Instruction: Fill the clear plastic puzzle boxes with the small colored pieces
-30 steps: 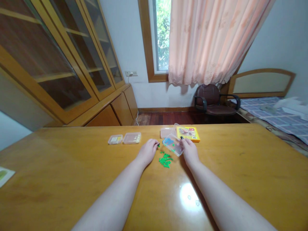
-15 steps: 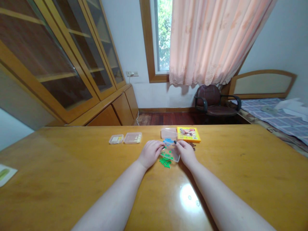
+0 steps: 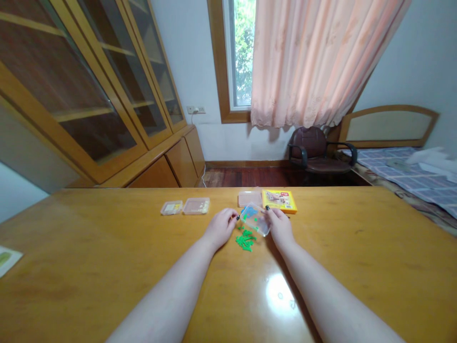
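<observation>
A clear plastic box (image 3: 260, 227) is tilted above the table, its right side pinched between the thumb and fingers of my right hand (image 3: 281, 229). A few green pieces show in or through it. My left hand (image 3: 220, 226) is beside the box's left corner with fingers curled together. Whether its fingertips touch the box or hold a small piece is too small to tell. Just below the box lies a loose pile of small green pieces (image 3: 244, 240) on the table. Blue pieces (image 3: 250, 210) lie behind the box, partly seen through it.
A yellow box with a printed picture (image 3: 279, 201) lies at the table's far side, beside a clear tray (image 3: 249, 198). Farther left are a clear case with pale pieces (image 3: 196, 206) and a smaller case (image 3: 172, 207). A brown chair (image 3: 310, 147) stands beyond the table (image 3: 143, 276).
The box has tilted more and shifted right and up with my right hand. My left hand has drawn slightly left, and fewer green pieces show in the box.
</observation>
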Demonstrator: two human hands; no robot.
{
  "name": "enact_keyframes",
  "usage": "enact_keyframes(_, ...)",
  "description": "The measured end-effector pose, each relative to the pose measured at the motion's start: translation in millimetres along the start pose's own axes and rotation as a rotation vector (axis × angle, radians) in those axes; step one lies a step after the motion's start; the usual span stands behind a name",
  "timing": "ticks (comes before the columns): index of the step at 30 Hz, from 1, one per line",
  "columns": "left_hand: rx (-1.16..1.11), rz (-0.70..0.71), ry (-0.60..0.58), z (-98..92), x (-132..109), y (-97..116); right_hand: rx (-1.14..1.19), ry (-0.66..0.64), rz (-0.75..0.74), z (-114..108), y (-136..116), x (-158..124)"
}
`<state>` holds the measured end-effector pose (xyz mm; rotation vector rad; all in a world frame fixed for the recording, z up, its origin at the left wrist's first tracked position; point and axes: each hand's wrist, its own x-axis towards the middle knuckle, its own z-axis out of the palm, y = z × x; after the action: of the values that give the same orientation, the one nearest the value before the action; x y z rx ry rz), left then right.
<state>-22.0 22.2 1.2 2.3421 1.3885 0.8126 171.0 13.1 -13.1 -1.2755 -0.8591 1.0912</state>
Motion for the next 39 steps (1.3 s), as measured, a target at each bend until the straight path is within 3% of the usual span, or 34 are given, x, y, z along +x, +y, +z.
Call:
enact_keyframes(14, -0.014, 0.276, -0.437, -4.9, -8.3, 11.9, 0.089, 0.052, -0.013, -0.5, 6.2, 7.1)
enact_keyframes(24, -0.008, 0.287, -0.34, 1.3, -5.2, 6.4, 0.043, 0.04, -0.039, -1.8, 6.7, 7.6)
enact_keyframes(39, 0.064, 0.288, -0.291, 3.2, -3.6, 4.1, 0.074, 0.041, -0.024, -0.3, 6.3, 7.7)
